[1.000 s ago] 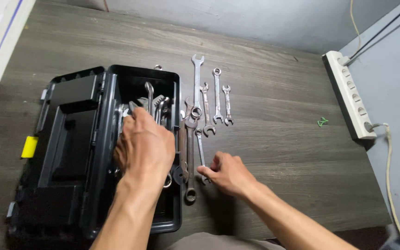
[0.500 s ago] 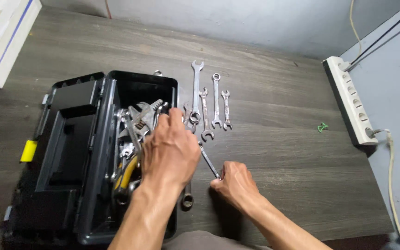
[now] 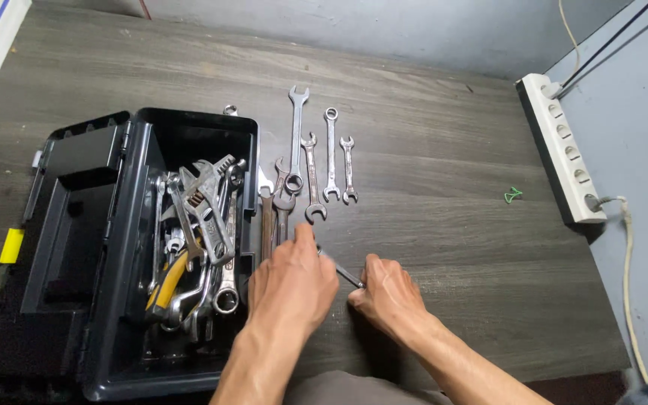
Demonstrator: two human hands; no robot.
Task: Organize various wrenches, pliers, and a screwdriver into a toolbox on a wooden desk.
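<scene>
My left hand (image 3: 291,283) rests palm down on the wooden table just right of the open black toolbox (image 3: 125,247), its fingers over the lower ends of two large wrenches (image 3: 271,202). My right hand (image 3: 388,294) pinches the end of a small thin wrench (image 3: 337,266) that lies slanted between both hands; the left fingertips touch its other end. Farther back, a row of several spanners (image 3: 313,161) lies side by side on the table.
The toolbox holds an adjustable wrench (image 3: 208,202), yellow-handled pliers (image 3: 166,281) and more wrenches; its lid (image 3: 54,225) lies open to the left. A white power strip (image 3: 560,150) runs along the right wall. A small green clip (image 3: 513,196) lies near it.
My left hand has come out of the toolbox and moved right onto the table beside the right hand. The small wrench has turned from upright to slanted in my right hand.
</scene>
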